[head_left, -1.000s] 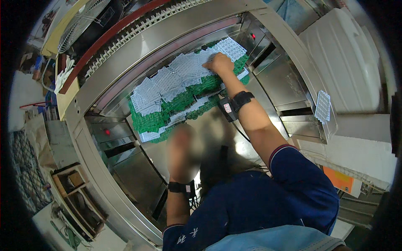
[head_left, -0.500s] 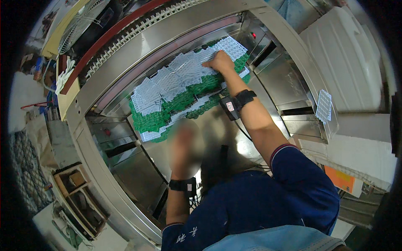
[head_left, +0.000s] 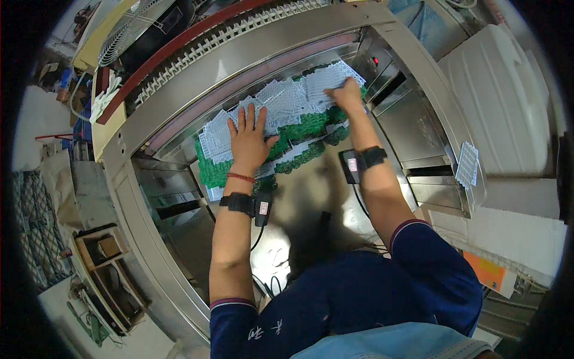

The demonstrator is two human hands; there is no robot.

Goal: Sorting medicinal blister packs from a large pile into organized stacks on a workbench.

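Thin white perforated sheets [head_left: 281, 99] lie overlapped in a slanting row on green, mesh-like stacks [head_left: 299, 130] inside a metal-walled bay. My left hand [head_left: 248, 146] rests over the left part of the row with its fingers spread, holding nothing. At the row's right end is my right hand [head_left: 348, 96], its thumb on the topmost sheet [head_left: 323, 88] and its other fingers curled at the sheet's edge. Those fingertips are partly hidden. Below the green stacks, another white layer [head_left: 293, 154] shows along the near side.
A broad metal frame [head_left: 128, 179] surrounds the bay, with a toothed strip [head_left: 221, 33] along its far side. More white sheets [head_left: 468, 164] sit on the right rim beside a big white plastic tub [head_left: 496, 102]. White gloves [head_left: 104, 99] hang at the far left, near a fan [head_left: 131, 30].
My left hand has moved up from the bay's near side onto the white sheets, its fingers now spread. My right hand stays at the row's right end, where the top sheet has shifted.
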